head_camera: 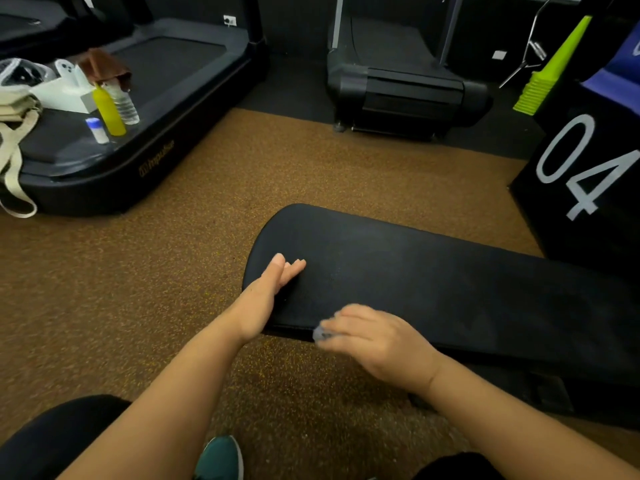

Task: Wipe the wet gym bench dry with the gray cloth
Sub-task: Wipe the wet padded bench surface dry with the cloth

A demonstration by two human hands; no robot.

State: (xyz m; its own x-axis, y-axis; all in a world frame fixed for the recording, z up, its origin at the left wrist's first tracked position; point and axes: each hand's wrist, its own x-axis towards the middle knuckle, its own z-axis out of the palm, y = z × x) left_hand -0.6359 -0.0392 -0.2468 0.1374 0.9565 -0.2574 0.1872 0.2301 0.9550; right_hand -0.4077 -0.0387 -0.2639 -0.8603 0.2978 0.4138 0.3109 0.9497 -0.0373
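Note:
The black padded gym bench (pixel 433 271) stretches from the middle of the view to the right edge. My left hand (pixel 266 292) rests on the bench's rounded left end with straight fingers. My right hand (pixel 374 337) lies over the near edge of the pad and is blurred. The gray cloth (pixel 321 333) is mostly hidden under that hand; only a small bunched corner shows by the fingers. I cannot tell wet patches from dry ones on the dark surface.
A black treadmill (pixel 145 109) at the left carries a yellow bottle (pixel 109 112), a clear water bottle, a small white bottle and bags. A second treadmill (pixel 405 88) stands behind. A black box marked 04 (pixel 585 174) and stacked green cones (pixel 547 71) are at right. Brown speckled floor surrounds the bench.

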